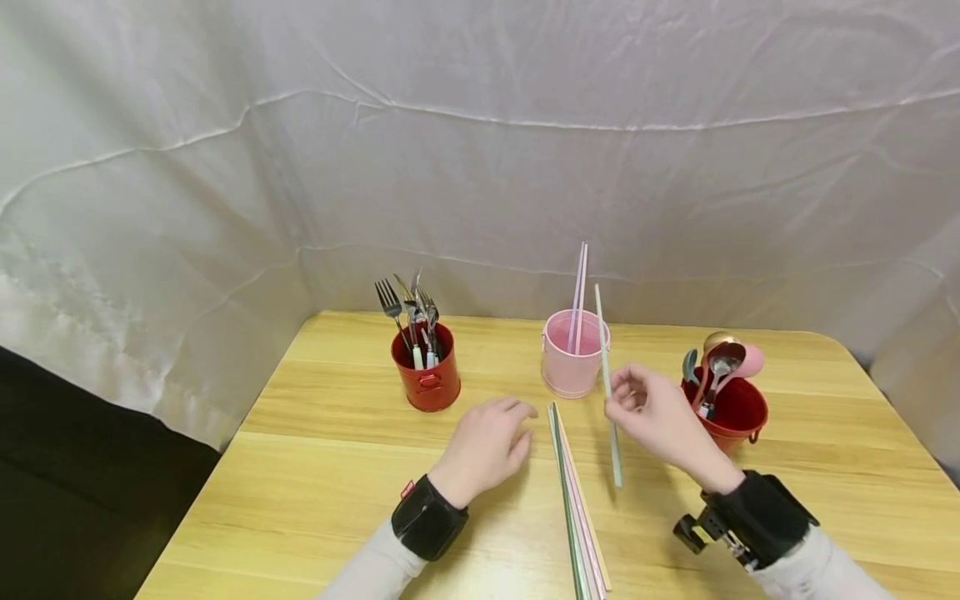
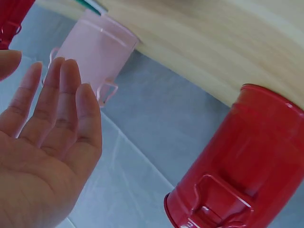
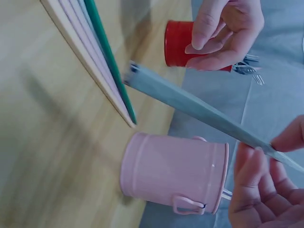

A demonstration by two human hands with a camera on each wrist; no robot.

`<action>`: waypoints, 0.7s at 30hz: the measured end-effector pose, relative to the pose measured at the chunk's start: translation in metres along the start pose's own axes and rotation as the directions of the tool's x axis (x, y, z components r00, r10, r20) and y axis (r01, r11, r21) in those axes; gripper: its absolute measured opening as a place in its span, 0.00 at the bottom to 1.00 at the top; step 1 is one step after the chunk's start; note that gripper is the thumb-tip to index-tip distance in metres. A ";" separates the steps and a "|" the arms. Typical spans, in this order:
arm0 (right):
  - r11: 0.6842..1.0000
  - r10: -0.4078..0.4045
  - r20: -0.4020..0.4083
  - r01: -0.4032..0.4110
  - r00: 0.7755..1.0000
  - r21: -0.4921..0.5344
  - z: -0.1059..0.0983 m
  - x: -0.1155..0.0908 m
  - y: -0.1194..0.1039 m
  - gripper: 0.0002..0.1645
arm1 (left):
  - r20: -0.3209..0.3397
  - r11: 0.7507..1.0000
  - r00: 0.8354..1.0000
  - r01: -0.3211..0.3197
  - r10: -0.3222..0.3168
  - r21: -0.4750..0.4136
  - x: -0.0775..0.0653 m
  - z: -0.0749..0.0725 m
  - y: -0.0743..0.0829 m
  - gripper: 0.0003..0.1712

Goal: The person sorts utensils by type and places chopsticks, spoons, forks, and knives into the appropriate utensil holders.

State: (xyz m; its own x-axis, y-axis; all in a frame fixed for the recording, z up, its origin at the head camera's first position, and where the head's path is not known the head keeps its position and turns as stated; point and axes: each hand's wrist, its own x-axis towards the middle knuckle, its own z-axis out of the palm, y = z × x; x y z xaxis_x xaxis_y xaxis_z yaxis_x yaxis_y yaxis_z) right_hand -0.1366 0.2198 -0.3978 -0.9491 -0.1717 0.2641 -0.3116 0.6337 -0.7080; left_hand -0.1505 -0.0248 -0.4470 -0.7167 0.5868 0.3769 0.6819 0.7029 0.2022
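My right hand [image 1: 656, 412] pinches a pale grey-green chopstick [image 1: 615, 454] between thumb and fingers. Its thick end points down toward the table, and its thin end rises beside the pink bucket [image 1: 564, 373]. Two light pink and lilac chopsticks [image 1: 581, 287] stand in that bucket. On the table between my hands lies a bunch of several chopsticks [image 1: 576, 500] in green, pink and cream, spread at the near end. Just left of the bunch, my left hand [image 1: 483, 446] hovers with relaxed fingers and holds nothing.
A red bucket [image 1: 429, 383] of forks and other cutlery stands at the back left. Beyond my right hand is another red bucket [image 1: 738, 417] with spoons and ladles. Grey-white cloth [image 1: 480, 183] hangs behind the wooden table [image 1: 300, 483].
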 end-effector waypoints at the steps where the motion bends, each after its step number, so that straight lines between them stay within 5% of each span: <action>1: 1.000 -0.003 -0.019 0.003 1.000 0.003 0.000 0.004 -0.001 0.09 | -0.010 1.000 1.000 0.006 -0.006 0.000 0.003 -0.001 0.000 0.14; 9: 0.997 -0.059 -0.184 0.067 0.981 0.033 -0.006 0.041 -0.010 0.09 | -0.024 0.998 0.998 0.058 -0.059 -0.020 0.027 -0.007 -0.001 0.14; 16: 0.993 -0.051 -0.369 0.088 0.928 0.084 -0.013 0.071 -0.024 0.12 | -0.117 0.993 0.986 0.118 -0.117 0.007 0.042 -0.011 -0.001 0.12; 21: 0.986 -0.040 -0.441 0.106 0.897 0.127 -0.011 0.088 -0.027 0.13 | -0.120 0.985 0.977 0.175 -0.174 -0.004 0.049 -0.010 0.000 0.12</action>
State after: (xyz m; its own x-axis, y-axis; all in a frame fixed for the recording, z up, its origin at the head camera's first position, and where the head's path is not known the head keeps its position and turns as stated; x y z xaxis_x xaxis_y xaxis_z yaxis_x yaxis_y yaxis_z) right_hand -0.2117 0.1961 -0.3482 -0.8185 0.1534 0.5536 -0.4139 0.5108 -0.7535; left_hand -0.1838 0.0000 -0.4197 -0.8017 0.4031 0.4413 0.5467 0.7930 0.2688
